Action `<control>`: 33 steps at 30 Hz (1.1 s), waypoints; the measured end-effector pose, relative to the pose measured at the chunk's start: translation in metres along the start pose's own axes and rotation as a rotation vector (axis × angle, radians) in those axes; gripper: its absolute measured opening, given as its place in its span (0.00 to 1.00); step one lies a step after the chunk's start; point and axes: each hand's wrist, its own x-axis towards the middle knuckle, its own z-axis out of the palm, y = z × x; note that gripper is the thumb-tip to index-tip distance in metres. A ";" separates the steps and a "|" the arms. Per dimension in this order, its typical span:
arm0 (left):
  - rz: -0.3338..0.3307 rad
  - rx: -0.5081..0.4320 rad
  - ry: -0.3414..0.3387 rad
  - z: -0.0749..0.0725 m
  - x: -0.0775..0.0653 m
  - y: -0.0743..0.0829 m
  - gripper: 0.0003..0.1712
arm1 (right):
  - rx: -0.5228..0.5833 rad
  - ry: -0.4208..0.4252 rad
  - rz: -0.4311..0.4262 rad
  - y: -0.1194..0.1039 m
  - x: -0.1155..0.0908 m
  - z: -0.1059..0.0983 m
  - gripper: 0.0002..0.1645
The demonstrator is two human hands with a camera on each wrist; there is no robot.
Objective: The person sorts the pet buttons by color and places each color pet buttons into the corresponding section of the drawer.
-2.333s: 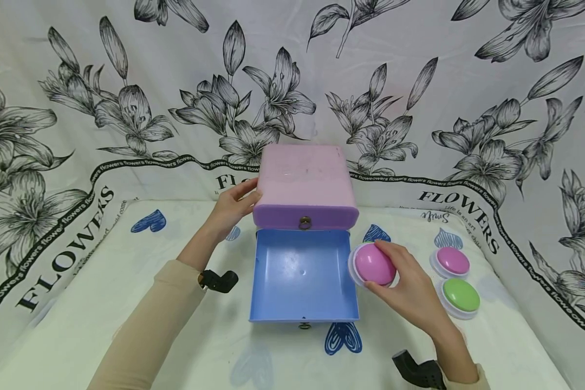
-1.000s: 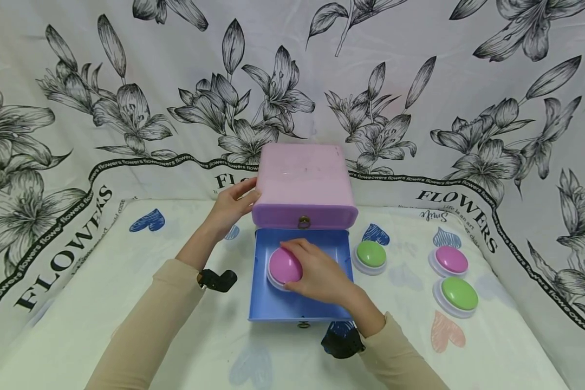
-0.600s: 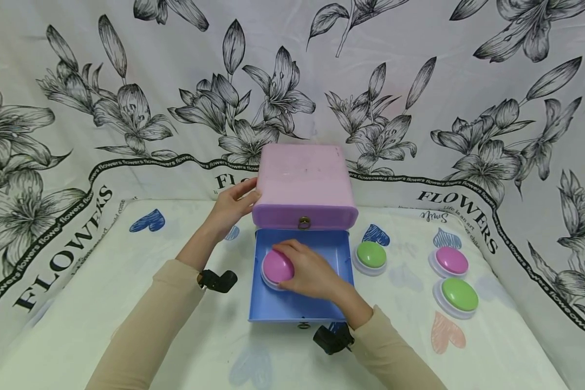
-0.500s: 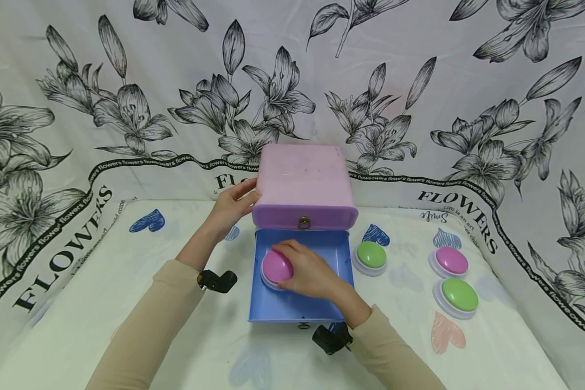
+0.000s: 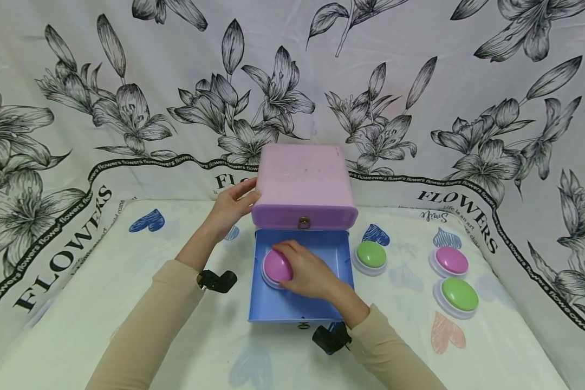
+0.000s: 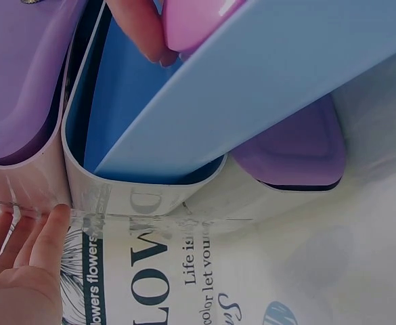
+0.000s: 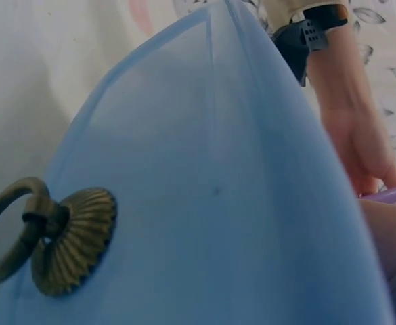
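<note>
My right hand (image 5: 312,272) pinches a pink dome push button (image 5: 277,265) with a white base, inside the pulled-out blue drawer (image 5: 292,310), toward its left side. The contact between base and drawer floor is hard to tell. My left hand (image 5: 233,208) rests its fingers against the left side of the pink drawer cabinet (image 5: 304,173). In the left wrist view, that hand (image 6: 25,264) has fairly straight fingers on the cabinet wall, and the pink dome (image 6: 198,24) shows above the drawer's side. The right wrist view is mostly the drawer front (image 7: 204,169), with its brass ring pull (image 7: 76,240).
Right of the drawer stands a green push button (image 5: 371,254). Farther right are another pink button (image 5: 451,260) and a larger green button (image 5: 459,295). A purple drawer (image 6: 296,149) sits below the blue one. A floral cloth (image 5: 292,81) hangs behind.
My right hand has carried the pink push button leftward from beside the blue drawer into it, uncovering a green button. Over the last half second it is nearly still. My left hand stays put.
</note>
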 end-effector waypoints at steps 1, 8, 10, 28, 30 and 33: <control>-0.001 0.003 0.002 0.000 0.000 0.000 0.34 | -0.006 -0.004 -0.002 0.000 0.000 0.000 0.44; 0.000 0.005 0.009 0.000 -0.001 0.001 0.34 | -0.057 -0.020 -0.024 -0.001 -0.001 0.000 0.45; -0.001 0.003 0.009 0.000 -0.001 0.002 0.33 | -0.064 -0.026 -0.026 -0.001 -0.002 0.000 0.45; 0.001 0.004 -0.001 0.000 -0.001 0.001 0.33 | -0.039 -0.004 -0.036 0.001 -0.005 -0.010 0.42; 0.000 0.008 0.000 0.000 -0.001 0.001 0.33 | -0.032 0.014 -0.048 0.001 -0.006 -0.013 0.39; -0.003 0.016 0.002 0.000 -0.001 0.001 0.34 | -0.014 0.051 -0.072 0.002 -0.009 -0.019 0.35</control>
